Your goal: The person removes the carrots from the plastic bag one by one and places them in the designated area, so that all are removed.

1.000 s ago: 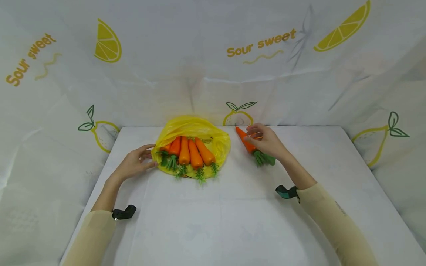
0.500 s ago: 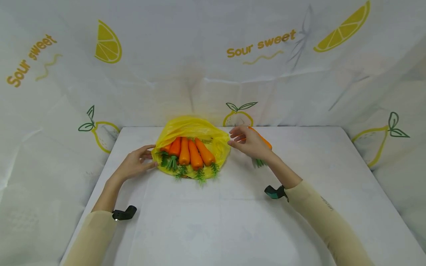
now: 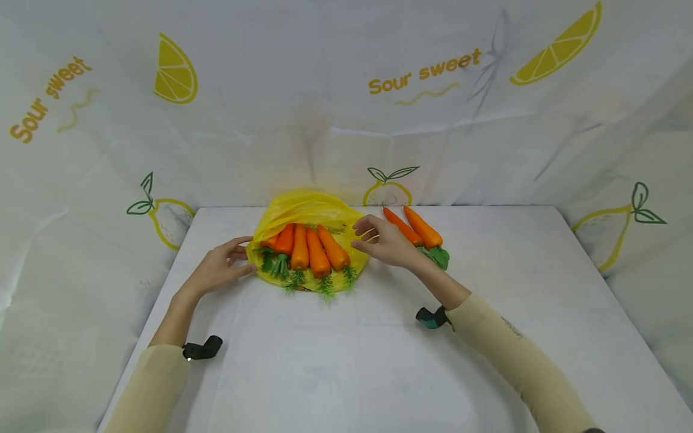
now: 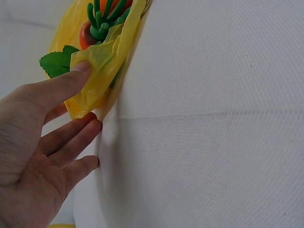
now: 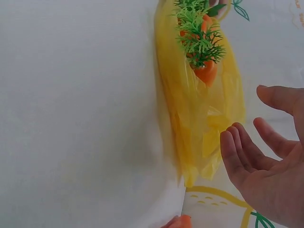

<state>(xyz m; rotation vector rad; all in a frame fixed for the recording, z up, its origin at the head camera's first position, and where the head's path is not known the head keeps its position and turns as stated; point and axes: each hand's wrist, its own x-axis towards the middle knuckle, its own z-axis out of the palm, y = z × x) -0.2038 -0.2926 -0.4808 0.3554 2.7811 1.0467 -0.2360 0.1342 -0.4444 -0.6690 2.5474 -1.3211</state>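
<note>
Head view: hands point(image 3: 215, 267) point(image 3: 387, 243) flank the yellow bag point(image 3: 303, 204) of carrots point(image 3: 317, 252)

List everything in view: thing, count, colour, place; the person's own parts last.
Table: one, white, centre
Backdrop: one, white, behind table
Lemon prints: five, yellow, on backdrop
Lettering: two, orange, on backdrop
Bag: one, yellow, on table
Bagged carrots: five visible, orange, in bag's mouth
Loose carrots: two, orange, right of bag
Unclear thing: one, dark, lower right edge
Wrist devices: two, mostly black, one per wrist
Sleeves: two, cream, lower left and right
Left grip: one hand, pinching bag's left edge
Right grip: one hand, beside bag
</note>
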